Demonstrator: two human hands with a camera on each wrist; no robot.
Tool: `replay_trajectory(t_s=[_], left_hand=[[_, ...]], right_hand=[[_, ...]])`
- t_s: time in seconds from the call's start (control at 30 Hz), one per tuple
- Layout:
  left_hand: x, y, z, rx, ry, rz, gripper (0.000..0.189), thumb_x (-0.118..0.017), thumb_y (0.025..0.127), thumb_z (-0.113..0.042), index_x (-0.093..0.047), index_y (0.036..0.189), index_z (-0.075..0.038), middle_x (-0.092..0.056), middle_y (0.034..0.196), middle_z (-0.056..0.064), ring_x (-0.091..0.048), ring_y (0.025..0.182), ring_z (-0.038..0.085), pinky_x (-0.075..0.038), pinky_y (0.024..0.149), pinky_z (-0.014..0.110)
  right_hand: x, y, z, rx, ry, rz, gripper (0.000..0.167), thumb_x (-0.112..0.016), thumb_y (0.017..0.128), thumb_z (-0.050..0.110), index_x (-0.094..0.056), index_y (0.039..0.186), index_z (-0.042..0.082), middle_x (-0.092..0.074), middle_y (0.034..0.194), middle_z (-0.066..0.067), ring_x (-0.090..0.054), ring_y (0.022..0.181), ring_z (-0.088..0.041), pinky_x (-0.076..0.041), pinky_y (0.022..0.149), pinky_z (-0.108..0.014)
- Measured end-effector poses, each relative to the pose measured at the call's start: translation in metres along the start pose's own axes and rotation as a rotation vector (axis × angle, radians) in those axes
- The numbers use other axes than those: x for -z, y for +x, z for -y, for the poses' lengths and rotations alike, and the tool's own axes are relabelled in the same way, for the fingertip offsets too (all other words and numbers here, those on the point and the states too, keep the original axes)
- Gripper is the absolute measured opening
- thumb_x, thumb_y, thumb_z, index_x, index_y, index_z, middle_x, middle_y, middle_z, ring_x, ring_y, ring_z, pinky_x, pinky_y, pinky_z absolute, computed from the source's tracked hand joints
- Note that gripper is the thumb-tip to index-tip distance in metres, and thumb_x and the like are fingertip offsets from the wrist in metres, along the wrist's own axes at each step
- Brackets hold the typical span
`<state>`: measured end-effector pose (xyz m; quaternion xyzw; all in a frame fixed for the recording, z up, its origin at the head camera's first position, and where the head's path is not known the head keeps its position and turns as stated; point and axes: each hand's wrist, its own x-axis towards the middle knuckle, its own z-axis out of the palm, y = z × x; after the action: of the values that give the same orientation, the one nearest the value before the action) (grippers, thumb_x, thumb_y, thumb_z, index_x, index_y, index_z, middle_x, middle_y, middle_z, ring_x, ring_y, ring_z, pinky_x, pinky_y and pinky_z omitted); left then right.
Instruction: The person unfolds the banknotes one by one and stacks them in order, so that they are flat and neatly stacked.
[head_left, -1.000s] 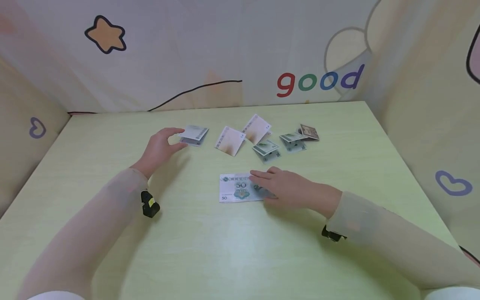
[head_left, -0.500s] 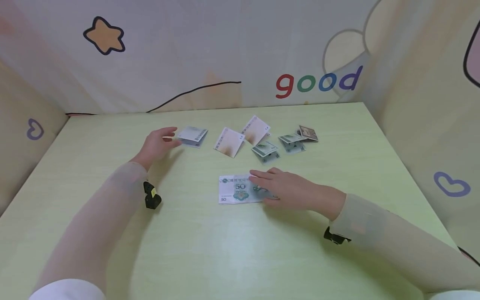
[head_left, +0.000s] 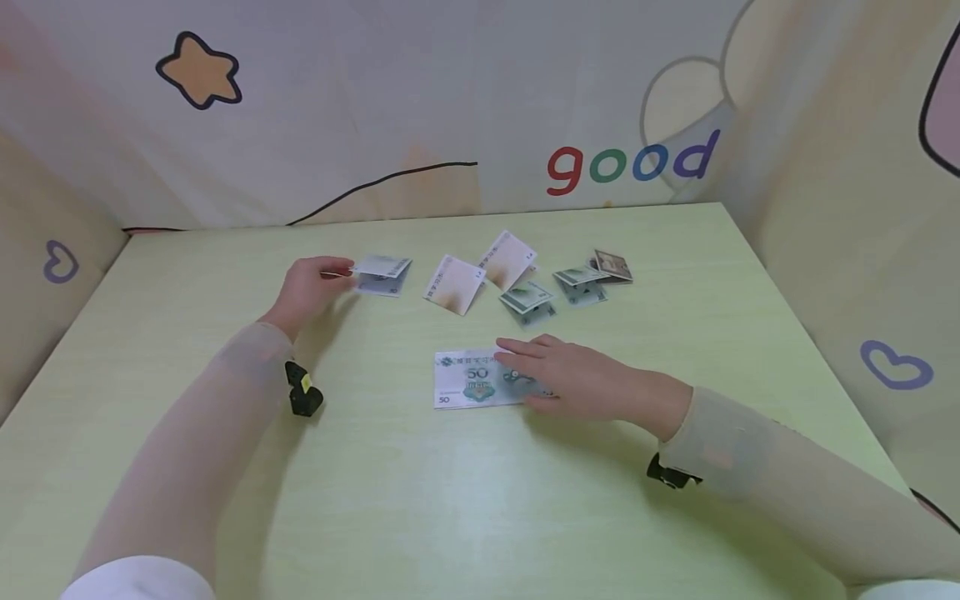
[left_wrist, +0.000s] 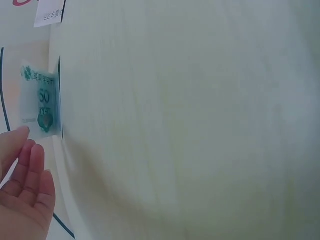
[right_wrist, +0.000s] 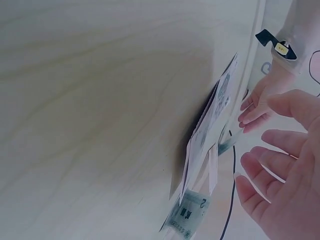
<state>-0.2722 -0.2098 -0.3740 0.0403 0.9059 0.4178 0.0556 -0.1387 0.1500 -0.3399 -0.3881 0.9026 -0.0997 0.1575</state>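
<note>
In the head view my left hand (head_left: 313, 287) pinches the left edge of a folded play banknote (head_left: 381, 275) at the back left. Its upper flap stands raised off the lower half. The left wrist view shows the thumb at the corner of this green-printed 50 note (left_wrist: 42, 102). My right hand (head_left: 570, 375) lies over the right end of a flat 50 banknote (head_left: 465, 387), its fingers fairly straight. That hand hides the note's right part. In the right wrist view the right hand's fingers (right_wrist: 280, 165) are spread beside the notes.
Two folded pale notes, one left (head_left: 453, 285) and one behind (head_left: 508, 258), lie back centre. Right of them are two green folded notes, one nearer (head_left: 528, 302) and one farther (head_left: 581, 285), and a brown one (head_left: 613, 265). A printed cloth wall (head_left: 337, 108) borders the table (head_left: 375, 500).
My left hand drew back slightly from the folded note, then closed on its left edge, and the flap tilts up more. The right hand stays on the flat note.
</note>
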Motion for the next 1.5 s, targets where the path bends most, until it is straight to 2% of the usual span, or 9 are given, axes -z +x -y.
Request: replay_trajectory(t_s=[0.37, 0.77, 1.0, 1.13, 1.5], left_hand=[[-0.007, 0.004, -0.002, 0.064, -0.032, -0.037, 0.028, -0.059, 0.092, -0.012, -0.062, 0.119, -0.002, -0.057, 0.124, 0.015, -0.048, 0.116, 0.028, -0.037, 0.1, 0.04], [-0.005, -0.005, -0.005, 0.034, -0.074, -0.093, 0.027, -0.06, 0.092, -0.016, -0.065, 0.113, 0.001, -0.061, 0.115, 0.017, -0.053, 0.104, 0.026, -0.043, 0.093, 0.039], [0.002, -0.014, -0.006, 0.054, -0.094, -0.114, 0.03, -0.061, 0.091, -0.023, -0.064, 0.114, -0.003, -0.06, 0.114, 0.013, -0.053, 0.1, 0.027, -0.043, 0.089, 0.036], [0.003, -0.021, -0.007, 0.039, -0.088, -0.144, 0.031, -0.06, 0.092, -0.025, -0.064, 0.113, -0.003, -0.059, 0.112, 0.012, -0.051, 0.095, 0.024, -0.043, 0.083, 0.031], [0.002, -0.044, -0.02, 0.081, -0.179, -0.202, 0.038, -0.06, 0.09, -0.035, -0.064, 0.111, -0.004, -0.059, 0.106, 0.007, -0.049, 0.092, 0.018, -0.043, 0.078, 0.027]], right_hand=[[0.002, -0.001, 0.003, -0.003, 0.007, -0.003, 0.063, -0.06, 0.092, 0.026, -0.032, 0.146, 0.01, -0.024, 0.152, -0.004, -0.034, 0.13, -0.027, -0.037, 0.101, -0.043], [-0.001, -0.003, 0.001, 0.007, 0.02, -0.038, 0.061, -0.059, 0.092, 0.025, -0.034, 0.145, 0.01, -0.026, 0.152, -0.004, -0.035, 0.13, -0.026, -0.037, 0.101, -0.042], [-0.001, -0.003, 0.001, 0.005, 0.033, -0.042, 0.06, -0.059, 0.092, 0.025, -0.035, 0.145, 0.01, -0.026, 0.152, -0.003, -0.034, 0.131, -0.026, -0.036, 0.101, -0.042], [-0.001, -0.002, 0.001, -0.008, 0.051, -0.041, 0.06, -0.059, 0.092, 0.024, -0.035, 0.145, 0.01, -0.026, 0.152, -0.003, -0.034, 0.131, -0.026, -0.036, 0.102, -0.043], [-0.002, 0.0, -0.001, -0.015, 0.076, -0.064, 0.058, -0.059, 0.092, 0.024, -0.037, 0.143, 0.009, -0.028, 0.151, -0.004, -0.035, 0.13, -0.025, -0.037, 0.101, -0.041]])
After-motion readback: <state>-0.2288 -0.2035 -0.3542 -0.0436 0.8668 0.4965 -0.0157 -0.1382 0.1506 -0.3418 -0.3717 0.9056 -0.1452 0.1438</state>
